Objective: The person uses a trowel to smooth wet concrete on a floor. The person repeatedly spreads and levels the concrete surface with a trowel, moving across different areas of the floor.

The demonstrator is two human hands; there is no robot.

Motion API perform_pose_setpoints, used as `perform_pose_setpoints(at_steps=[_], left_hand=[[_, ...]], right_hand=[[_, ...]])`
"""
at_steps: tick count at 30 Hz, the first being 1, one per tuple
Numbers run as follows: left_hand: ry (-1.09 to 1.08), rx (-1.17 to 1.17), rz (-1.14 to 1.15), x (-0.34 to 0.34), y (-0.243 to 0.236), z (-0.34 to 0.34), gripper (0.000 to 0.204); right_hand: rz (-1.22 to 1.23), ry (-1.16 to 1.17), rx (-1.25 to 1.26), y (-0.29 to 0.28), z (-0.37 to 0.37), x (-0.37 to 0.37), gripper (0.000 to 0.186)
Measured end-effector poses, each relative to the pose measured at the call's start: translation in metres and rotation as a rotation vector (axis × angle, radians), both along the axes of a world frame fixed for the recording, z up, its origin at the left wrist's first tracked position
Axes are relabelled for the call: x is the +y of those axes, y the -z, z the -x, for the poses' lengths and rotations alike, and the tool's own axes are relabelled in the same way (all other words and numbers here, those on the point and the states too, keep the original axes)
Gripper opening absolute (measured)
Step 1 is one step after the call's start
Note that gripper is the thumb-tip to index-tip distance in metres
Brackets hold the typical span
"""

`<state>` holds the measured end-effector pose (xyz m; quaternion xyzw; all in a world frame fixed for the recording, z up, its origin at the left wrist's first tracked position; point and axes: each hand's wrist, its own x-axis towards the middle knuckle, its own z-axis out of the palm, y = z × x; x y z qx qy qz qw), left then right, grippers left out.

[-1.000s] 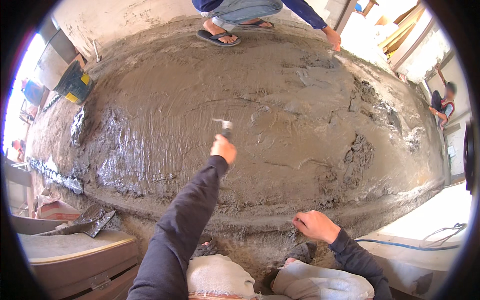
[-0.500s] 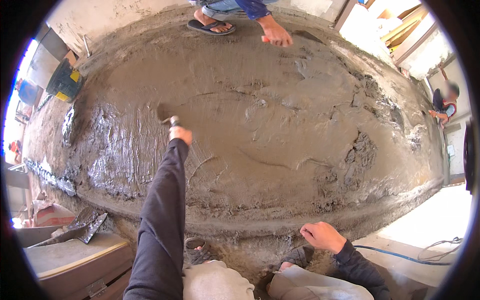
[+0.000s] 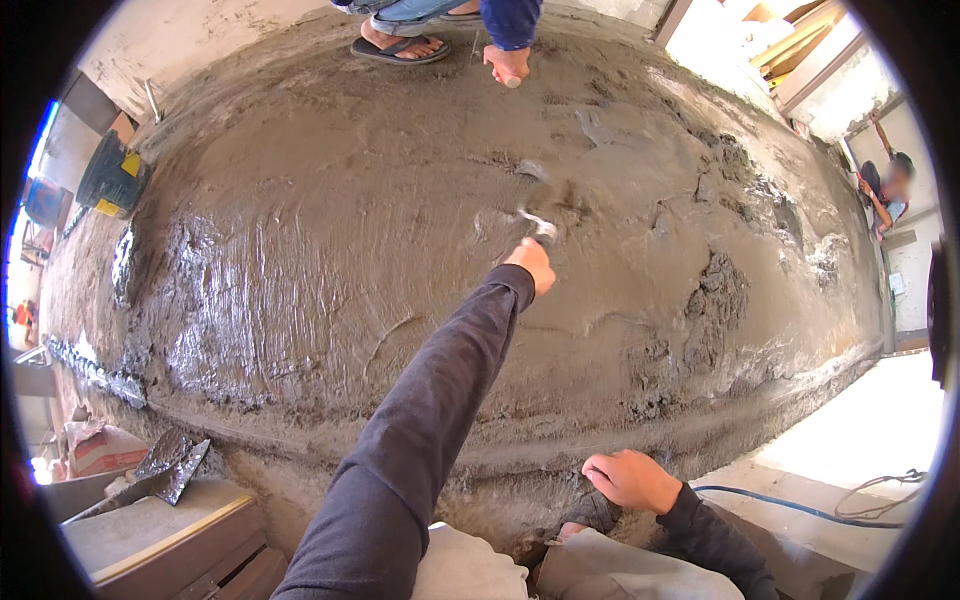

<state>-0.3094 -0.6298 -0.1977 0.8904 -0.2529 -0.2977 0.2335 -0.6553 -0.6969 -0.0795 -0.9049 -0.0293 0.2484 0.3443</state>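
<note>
My left hand (image 3: 533, 264) reaches out over a broad layer of wet grey cement (image 3: 330, 240), its fingers wrapped round the handle of a trowel (image 3: 544, 230). The trowel's blade is smeared by motion against the grey surface. My right hand (image 3: 634, 480) hangs near my right knee, loosely curled, with nothing seen in it. Across the cement, a co-worker's hand (image 3: 508, 65) in a blue sleeve grips a light-tipped handle; what it belongs to is hard to make out.
A dark bucket with yellow patches (image 3: 113, 174) stands at the far left. Cement-coated tools (image 3: 172, 467) lie on a box (image 3: 180, 530) at lower left. A blue cable (image 3: 770, 503) crosses the pale floor at right. Another person (image 3: 885, 195) crouches at the far right.
My left hand has swept the trowel to the right across the cement. The co-worker's hand has shifted left and turned. My right hand stays by my knee.
</note>
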Motion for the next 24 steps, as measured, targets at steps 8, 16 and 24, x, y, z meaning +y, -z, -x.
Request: perform_pose_setpoints(at_steps=[8, 16, 24], left_hand=[[-0.072, -0.142, 0.164, 0.098, -0.036, 0.051, 0.035], [-0.448, -0.309, 0.025, 0.207, 0.028, 0.017, 0.038], [-0.202, -0.134, 0.211, 0.142, -0.014, 0.116, 0.04]], right_hand=[[0.089, 0.013, -0.044, -0.007, -0.014, 0.0, 0.015], [0.058, -0.018, -0.027, 0.003, -0.011, 0.013, 0.014], [-0.114, 0.22, -0.101, -0.002, -0.046, 0.032, 0.039]])
